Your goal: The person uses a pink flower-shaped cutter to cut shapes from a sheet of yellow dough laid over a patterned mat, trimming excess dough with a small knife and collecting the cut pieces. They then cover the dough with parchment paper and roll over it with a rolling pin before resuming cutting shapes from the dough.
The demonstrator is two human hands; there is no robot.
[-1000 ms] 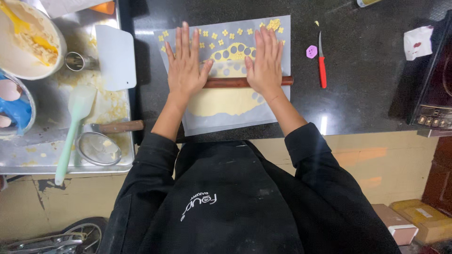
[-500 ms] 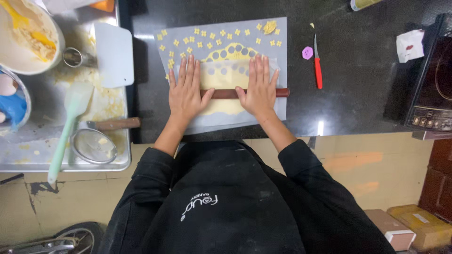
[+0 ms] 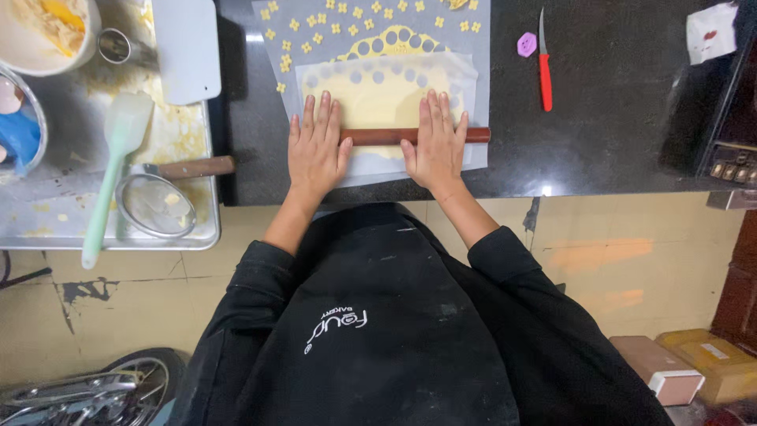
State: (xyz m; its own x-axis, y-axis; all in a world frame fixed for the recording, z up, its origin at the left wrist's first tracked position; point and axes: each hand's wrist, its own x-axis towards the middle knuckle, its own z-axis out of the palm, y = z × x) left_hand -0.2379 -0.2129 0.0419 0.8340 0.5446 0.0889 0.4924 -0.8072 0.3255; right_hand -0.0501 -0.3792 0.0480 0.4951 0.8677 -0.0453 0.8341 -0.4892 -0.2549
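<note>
Compared with a second ago, we see the rolling pin (image 3: 377,136) drawn back toward the body: it now lies across the near part of the dough sheet (image 3: 386,95), where before it sat further up, nearer the punched holes. Both hands have travelled with it. The left hand (image 3: 316,150) and right hand (image 3: 436,146) lie flat, fingers extended, palms pressing on the pin; they are set apart from each other, with bare pin showing between them, and neither is clenched around it. We judge this to be the return part of a rolling stroke, with the dough under a sheet of clear film (image 3: 465,67) being flattened.

The dough rests on a grey mat (image 3: 481,31) on the dark bench (image 3: 615,142). Small cut-out pieces (image 3: 315,17) lie on the far part of the mat.

Containers:
- A bowl (image 3: 24,59) at far left holds yellow dough scraps.
- A metal tray (image 3: 47,229) carries a sieve (image 3: 154,207), a pale green spatula (image 3: 110,173) and a white scraper (image 3: 187,49).
- A small metal cup (image 3: 114,46) stands by the bowl; its contents cannot be told.

A red-handled knife (image 3: 545,75) and a purple cutter (image 3: 526,45) lie apart to the right.
</note>
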